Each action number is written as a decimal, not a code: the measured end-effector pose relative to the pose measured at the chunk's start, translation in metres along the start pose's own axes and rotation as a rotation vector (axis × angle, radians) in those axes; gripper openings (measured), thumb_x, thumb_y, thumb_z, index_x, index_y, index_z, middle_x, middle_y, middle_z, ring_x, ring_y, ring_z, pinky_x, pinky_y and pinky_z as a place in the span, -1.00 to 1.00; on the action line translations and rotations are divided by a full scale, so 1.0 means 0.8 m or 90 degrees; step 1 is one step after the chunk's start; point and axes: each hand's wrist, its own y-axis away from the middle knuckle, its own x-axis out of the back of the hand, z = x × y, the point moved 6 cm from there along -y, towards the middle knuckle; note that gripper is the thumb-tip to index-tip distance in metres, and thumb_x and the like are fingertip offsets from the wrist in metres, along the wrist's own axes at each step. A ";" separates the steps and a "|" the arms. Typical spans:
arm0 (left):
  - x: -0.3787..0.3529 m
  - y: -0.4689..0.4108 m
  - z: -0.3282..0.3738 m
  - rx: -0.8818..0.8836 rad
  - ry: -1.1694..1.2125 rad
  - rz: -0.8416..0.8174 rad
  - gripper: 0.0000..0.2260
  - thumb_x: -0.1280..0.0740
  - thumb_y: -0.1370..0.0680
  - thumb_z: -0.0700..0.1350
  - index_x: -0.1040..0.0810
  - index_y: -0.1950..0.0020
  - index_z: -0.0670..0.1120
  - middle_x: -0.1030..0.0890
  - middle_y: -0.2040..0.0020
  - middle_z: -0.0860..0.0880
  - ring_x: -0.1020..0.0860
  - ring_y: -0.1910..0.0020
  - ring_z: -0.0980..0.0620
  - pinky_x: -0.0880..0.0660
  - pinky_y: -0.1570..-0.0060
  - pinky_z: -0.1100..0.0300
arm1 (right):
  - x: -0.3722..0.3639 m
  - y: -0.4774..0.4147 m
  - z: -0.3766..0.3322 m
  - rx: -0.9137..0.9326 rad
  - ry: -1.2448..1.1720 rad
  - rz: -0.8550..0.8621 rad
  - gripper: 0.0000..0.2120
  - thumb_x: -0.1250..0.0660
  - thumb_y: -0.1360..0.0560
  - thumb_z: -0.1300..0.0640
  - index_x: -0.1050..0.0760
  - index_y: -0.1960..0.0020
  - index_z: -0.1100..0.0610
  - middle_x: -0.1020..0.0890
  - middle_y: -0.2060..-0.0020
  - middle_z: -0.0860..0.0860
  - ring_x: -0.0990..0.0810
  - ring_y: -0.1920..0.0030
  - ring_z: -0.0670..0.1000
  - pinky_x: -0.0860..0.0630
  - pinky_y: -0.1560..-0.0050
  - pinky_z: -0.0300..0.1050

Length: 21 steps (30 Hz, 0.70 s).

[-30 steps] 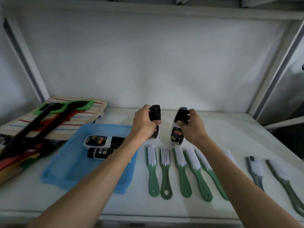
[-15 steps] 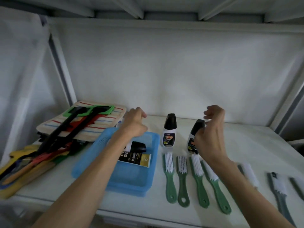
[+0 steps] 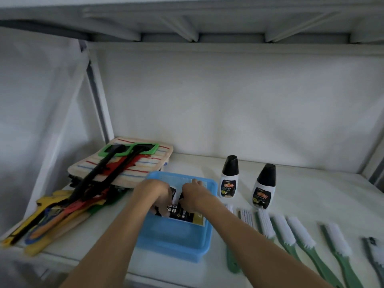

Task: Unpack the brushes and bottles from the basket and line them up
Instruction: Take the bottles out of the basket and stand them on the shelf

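Note:
The blue basket point(image 3: 178, 249) sits at the shelf's front, left of centre. Both my hands are inside it. My left hand point(image 3: 156, 194) curls its fingers over a black bottle with a gold label point(image 3: 184, 216) lying in the basket. My right hand point(image 3: 196, 196) closes on the cap end of a white bottle point(image 3: 175, 193) lying beside it. Two white bottles with black caps point(image 3: 229, 177) point(image 3: 264, 187) stand upright to the right of the basket. In front of them, several green-handled brushes point(image 3: 284, 231) lie side by side in a row.
A striped cloth pad point(image 3: 145, 163) with black and green long-handled tools point(image 3: 108, 165) on it lies behind the basket on the left. Coloured flat tools point(image 3: 52, 221) are heaped at the front left. A darker brush point(image 3: 374, 252) lies at the far right. The shelf's front edge is close.
Both hands let go of the two upright bottles, left them standing, and moved left into the basket. They now close on the two bottles lying there. The view shifted left.

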 end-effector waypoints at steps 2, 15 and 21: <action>-0.003 0.001 0.000 -0.006 -0.055 -0.005 -0.49 -0.47 -0.47 0.07 -0.49 -0.37 -0.06 -0.58 -0.28 -0.03 -0.57 0.09 -0.02 -0.54 -0.14 0.10 | -0.003 0.004 -0.001 -0.021 -0.021 -0.021 -0.58 -0.28 -0.53 0.13 -0.35 -0.33 0.28 -0.38 -0.33 0.25 -0.35 -0.36 0.25 -0.44 -0.27 0.06; 0.070 0.079 0.008 -0.348 0.314 0.274 -0.84 -0.52 -0.40 -0.11 -0.62 0.09 0.05 -0.65 0.09 0.01 -0.59 0.07 0.02 -0.46 0.12 0.28 | 0.204 0.215 0.137 -0.016 -0.543 0.580 -0.69 -0.43 -0.47 0.15 -0.45 -0.17 0.08 -0.61 0.11 -0.07 -0.57 0.12 -0.13 -0.47 0.16 -0.39; 0.120 0.167 0.050 -0.474 0.572 0.528 -0.66 -0.45 -0.48 -0.33 -0.62 0.07 0.16 -0.64 0.02 -0.12 -0.61 0.22 -0.14 -0.50 0.30 0.21 | 0.243 0.264 0.265 -0.125 -0.338 0.589 -0.64 -0.35 -0.51 0.24 -0.38 -0.28 0.11 -0.57 0.03 0.06 -0.57 0.04 0.11 -0.56 0.08 0.05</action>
